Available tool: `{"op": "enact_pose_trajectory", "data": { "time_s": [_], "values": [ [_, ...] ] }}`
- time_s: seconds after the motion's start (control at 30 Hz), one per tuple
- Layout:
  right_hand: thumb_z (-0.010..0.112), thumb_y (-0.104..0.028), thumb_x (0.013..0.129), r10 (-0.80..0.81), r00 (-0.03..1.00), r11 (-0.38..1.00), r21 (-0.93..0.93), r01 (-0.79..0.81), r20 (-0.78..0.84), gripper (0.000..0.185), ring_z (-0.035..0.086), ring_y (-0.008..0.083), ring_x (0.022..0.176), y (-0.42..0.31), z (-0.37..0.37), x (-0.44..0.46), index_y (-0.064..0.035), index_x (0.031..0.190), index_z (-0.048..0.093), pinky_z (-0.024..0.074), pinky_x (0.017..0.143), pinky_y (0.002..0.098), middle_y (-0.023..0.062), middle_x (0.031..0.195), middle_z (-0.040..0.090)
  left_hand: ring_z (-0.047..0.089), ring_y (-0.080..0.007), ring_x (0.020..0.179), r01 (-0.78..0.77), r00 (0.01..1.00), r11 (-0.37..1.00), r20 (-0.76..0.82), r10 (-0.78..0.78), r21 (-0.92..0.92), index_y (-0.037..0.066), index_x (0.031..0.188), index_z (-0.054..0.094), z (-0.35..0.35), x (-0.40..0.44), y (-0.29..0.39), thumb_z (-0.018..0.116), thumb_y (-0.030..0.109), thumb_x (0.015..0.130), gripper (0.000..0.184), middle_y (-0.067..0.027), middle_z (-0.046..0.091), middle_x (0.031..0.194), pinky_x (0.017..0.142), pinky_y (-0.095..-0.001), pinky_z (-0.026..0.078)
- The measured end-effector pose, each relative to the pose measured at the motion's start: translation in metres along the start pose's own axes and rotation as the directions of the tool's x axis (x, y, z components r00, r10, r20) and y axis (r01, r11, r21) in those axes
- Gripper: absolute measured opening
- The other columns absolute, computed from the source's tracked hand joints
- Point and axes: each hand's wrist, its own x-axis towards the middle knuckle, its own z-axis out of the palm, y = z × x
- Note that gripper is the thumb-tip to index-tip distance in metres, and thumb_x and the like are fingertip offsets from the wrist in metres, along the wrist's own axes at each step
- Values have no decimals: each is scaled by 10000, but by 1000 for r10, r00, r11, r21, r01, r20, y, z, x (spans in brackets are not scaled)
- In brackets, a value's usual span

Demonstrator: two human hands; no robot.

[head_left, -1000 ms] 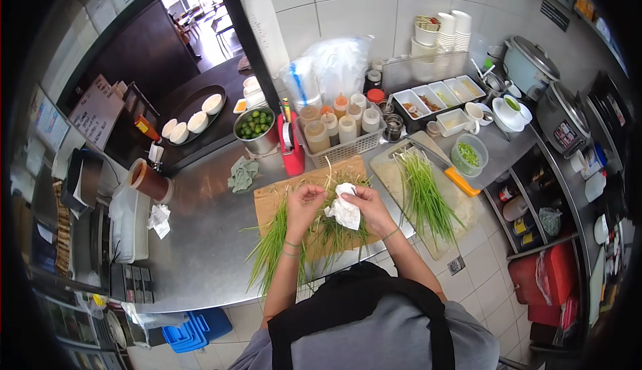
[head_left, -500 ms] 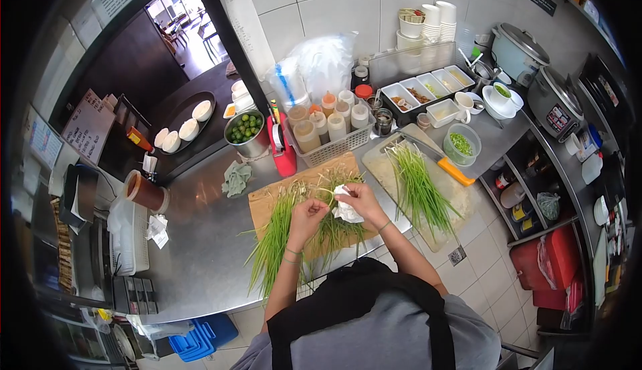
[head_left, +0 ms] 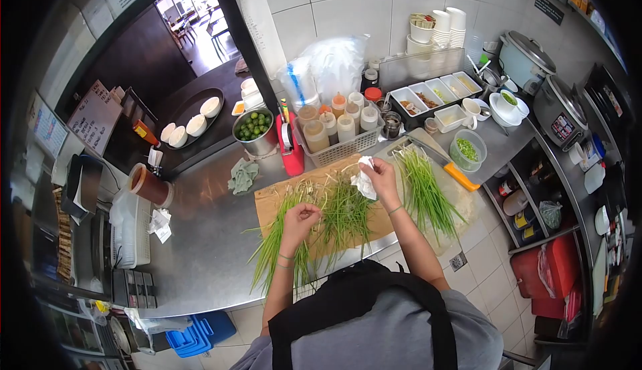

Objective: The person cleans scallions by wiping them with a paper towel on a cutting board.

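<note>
My right hand (head_left: pixel 382 180) is closed on a crumpled white tissue (head_left: pixel 363 178), above the brown paper (head_left: pixel 271 199). Lower and to the left, my left hand (head_left: pixel 301 223) has its fingers pressed together; whatever is between them is too small to make out. Under and beside it lies one bunch of green stalks (head_left: pixel 273 243) with pale root ends. A second, looser bunch (head_left: pixel 346 216) rests on the paper between my hands. To the right, more green stalks (head_left: pixel 426 196) lie on a pale cutting board (head_left: pixel 448 226), near a knife with an orange handle (head_left: pixel 461 176).
Behind the paper are a basket of sauce bottles (head_left: pixel 344 149), a red holder (head_left: pixel 289 149) and a pot of green fruit (head_left: pixel 254 132). A green cloth (head_left: pixel 243 175) lies to the left. A tub of chopped greens (head_left: pixel 467 150) stands beyond the board.
My hands have moved apart. The right hand went up and to the right with the tissue, the left hand slightly down and left. The pale stalk seen between them earlier no longer shows there.
</note>
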Motion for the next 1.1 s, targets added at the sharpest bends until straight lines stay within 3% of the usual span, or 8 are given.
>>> {"op": "enact_pose_trajectory", "data": {
  "time_s": [0.1, 0.13, 0.2, 0.27, 0.4, 0.57, 0.83, 1.1],
  "values": [
    [621, -133, 785, -205, 957, 852, -444, 279, 207, 157, 427, 45, 532, 11, 0, -14, 21, 808, 634, 345, 482, 224, -23, 631, 541, 532, -46, 652, -41, 998, 997, -50, 38, -67, -7, 836, 603, -1, 9, 3, 616, 38, 760, 89, 8, 595, 737, 616, -174, 431],
    [605, -170, 803, -63, 941, 863, -455, 219, 332, 195, 461, 57, 555, 10, 2, -20, 19, 839, 643, 367, 506, 228, -9, 671, 569, 533, -47, 658, -58, 996, 991, -74, 49, -121, -3, 849, 599, 2, 14, 5, 610, 32, 767, 90, 9, 595, 747, 627, -171, 428],
    [592, -178, 817, 173, 900, 979, -168, -113, 401, 205, 501, 73, 575, 13, 14, -31, 19, 844, 642, 390, 524, 230, 14, 726, 600, 537, -56, 677, -36, 997, 976, -75, 20, -217, 2, 873, 593, 5, 25, 9, 598, 33, 782, 96, 7, 594, 768, 645, -175, 432],
    [578, -177, 835, 341, 810, 902, 78, -425, 477, 213, 560, 87, 633, 7, 24, -36, 21, 890, 631, 426, 552, 221, 35, 807, 625, 544, -70, 702, 44, 998, 954, -24, -54, -298, 6, 893, 587, 7, 35, 13, 586, 44, 798, 102, 0, 592, 791, 659, -189, 444],
    [583, -165, 834, 383, 774, 744, 328, -582, 504, 213, 565, 67, 670, -20, 33, -41, 13, 947, 609, 437, 576, 205, 15, 810, 616, 561, -92, 747, 141, 990, 815, 75, -120, -561, 21, 895, 585, 17, 48, 13, 582, 54, 797, 103, -27, 600, 844, 661, -226, 452],
    [598, -133, 819, 230, 868, 909, 222, -354, 440, 141, 517, 41, 636, -23, 46, -41, -11, 888, 618, 409, 552, 203, -12, 760, 590, 557, -106, 782, 184, 980, 769, 173, -97, -613, 64, 893, 584, 30, 54, 16, 571, 97, 830, 73, -2, 586, 839, 695, -283, 470],
    [658, -161, 749, -52, 913, 976, -173, 132, 404, 185, 440, 71, 546, -20, 38, -44, 8, 756, 583, 348, 492, 244, 8, 613, 477, 537, -79, 725, -19, 992, 739, -108, -73, -674, 79, 895, 583, 25, 56, 20, 573, 139, 838, 84, 1, 593, 845, 668, -246, 445],
    [672, -168, 716, -78, 909, 919, -324, 225, 410, 201, 463, 179, 553, -18, 32, -58, 9, 757, 584, 364, 519, 307, 76, 645, 447, 567, -119, 845, -212, 961, 633, -275, -2, -745, 73, 922, 546, -10, 57, 38, 557, 135, 849, 96, -19, 593, 890, 801, -319, 471]
  ]
}}
